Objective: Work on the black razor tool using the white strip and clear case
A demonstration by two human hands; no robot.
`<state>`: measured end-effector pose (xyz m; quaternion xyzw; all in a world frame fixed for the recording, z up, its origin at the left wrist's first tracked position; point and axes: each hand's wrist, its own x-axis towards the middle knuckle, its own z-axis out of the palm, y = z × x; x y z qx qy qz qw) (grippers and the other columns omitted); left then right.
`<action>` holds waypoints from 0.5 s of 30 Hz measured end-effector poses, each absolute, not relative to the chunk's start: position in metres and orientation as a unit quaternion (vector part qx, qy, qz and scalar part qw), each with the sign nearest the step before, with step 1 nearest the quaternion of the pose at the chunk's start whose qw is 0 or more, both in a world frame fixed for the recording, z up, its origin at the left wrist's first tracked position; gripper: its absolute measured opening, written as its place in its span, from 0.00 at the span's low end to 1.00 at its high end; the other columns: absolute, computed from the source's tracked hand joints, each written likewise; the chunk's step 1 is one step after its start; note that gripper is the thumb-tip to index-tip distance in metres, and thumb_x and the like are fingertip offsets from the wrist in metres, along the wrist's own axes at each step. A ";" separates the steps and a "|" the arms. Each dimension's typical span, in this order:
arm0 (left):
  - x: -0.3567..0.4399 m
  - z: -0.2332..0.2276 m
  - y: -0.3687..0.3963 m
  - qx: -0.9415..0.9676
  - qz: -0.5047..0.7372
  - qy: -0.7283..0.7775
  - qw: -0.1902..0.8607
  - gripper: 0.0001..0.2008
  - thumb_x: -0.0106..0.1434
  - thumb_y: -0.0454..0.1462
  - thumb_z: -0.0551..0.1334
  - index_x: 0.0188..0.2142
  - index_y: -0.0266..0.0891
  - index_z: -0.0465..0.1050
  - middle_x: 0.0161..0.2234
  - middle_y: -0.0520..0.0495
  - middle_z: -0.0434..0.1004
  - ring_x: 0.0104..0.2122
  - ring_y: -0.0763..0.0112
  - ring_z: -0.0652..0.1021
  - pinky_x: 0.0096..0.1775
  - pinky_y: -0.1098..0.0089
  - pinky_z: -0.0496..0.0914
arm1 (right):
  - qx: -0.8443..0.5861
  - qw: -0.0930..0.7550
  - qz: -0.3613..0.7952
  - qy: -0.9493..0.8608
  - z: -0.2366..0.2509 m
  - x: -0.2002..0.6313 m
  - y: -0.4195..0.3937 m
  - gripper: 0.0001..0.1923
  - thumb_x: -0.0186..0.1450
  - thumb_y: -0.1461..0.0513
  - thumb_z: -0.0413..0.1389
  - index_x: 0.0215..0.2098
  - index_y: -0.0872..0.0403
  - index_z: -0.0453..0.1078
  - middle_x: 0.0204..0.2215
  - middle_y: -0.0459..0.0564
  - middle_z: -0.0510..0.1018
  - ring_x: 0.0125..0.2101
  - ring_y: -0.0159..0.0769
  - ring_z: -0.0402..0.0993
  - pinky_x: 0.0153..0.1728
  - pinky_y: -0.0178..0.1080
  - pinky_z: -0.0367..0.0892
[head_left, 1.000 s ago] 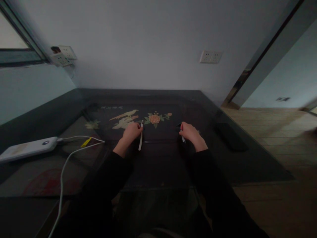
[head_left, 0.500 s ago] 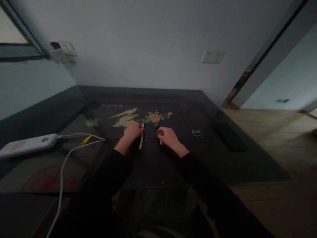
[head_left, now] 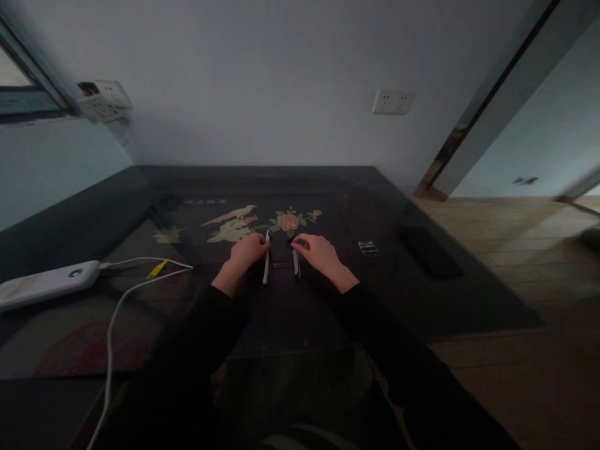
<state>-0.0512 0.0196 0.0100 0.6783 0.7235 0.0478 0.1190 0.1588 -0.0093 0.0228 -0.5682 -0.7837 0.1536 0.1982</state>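
My left hand [head_left: 246, 252] rests on the dark glass-topped table [head_left: 300, 312], closed on a thin white stick-like object [head_left: 266, 267] that lies along its right side. My right hand [head_left: 315, 253] is just to the right, fingers closed on a second thin white-and-dark object [head_left: 295, 263]. The two pieces lie nearly parallel, a few centimetres apart, in front of a flower-and-bird picture [head_left: 262, 223] under the glass. What the pieces are is too dim to tell.
A small clear packet [head_left: 368, 247] lies right of my right hand, and a flat dark object [head_left: 429, 251] sits farther right near the table edge. At left a white power bank [head_left: 44, 284] has a white cable [head_left: 117, 306] trailing toward me. Walls close the back and left.
My right hand has moved left from near the small packet, carrying its thin piece, and now sits close beside my left hand. The left hand has stayed in place.
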 end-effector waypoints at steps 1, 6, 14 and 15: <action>-0.051 0.010 0.019 0.680 0.046 0.722 0.118 0.16 0.65 0.44 0.54 0.40 0.41 0.79 0.44 0.39 0.81 0.44 0.56 0.80 0.42 0.64 0.71 | -0.569 0.207 0.147 -0.782 0.027 0.169 -0.006 0.15 0.70 0.51 0.52 0.48 0.47 0.75 0.36 0.49 0.81 0.35 0.39 0.76 0.35 0.38 0.66; -0.052 0.011 0.019 0.680 0.039 0.722 0.120 0.16 0.65 0.44 0.54 0.42 0.41 0.79 0.44 0.38 0.81 0.44 0.55 0.80 0.42 0.63 0.71 | -0.592 0.224 0.111 -0.766 0.038 0.250 0.012 0.18 0.64 0.59 0.61 0.52 0.51 0.74 0.45 0.56 0.78 0.44 0.43 0.74 0.46 0.44 0.67; -0.052 0.012 0.017 0.667 0.047 0.734 0.119 0.16 0.65 0.44 0.55 0.44 0.40 0.75 0.46 0.37 0.80 0.45 0.53 0.79 0.42 0.61 0.71 | -0.604 0.146 0.132 -0.772 0.017 0.335 0.009 0.28 0.51 0.71 0.67 0.50 0.54 0.77 0.49 0.59 0.80 0.49 0.48 0.76 0.54 0.49 0.67; -0.051 0.013 0.016 0.665 0.049 0.736 0.118 0.15 0.65 0.44 0.54 0.45 0.39 0.74 0.46 0.36 0.80 0.46 0.52 0.79 0.42 0.61 0.71 | -0.603 0.144 0.129 -0.774 0.014 0.334 0.010 0.27 0.52 0.72 0.66 0.50 0.55 0.77 0.48 0.59 0.80 0.49 0.47 0.76 0.54 0.48 0.67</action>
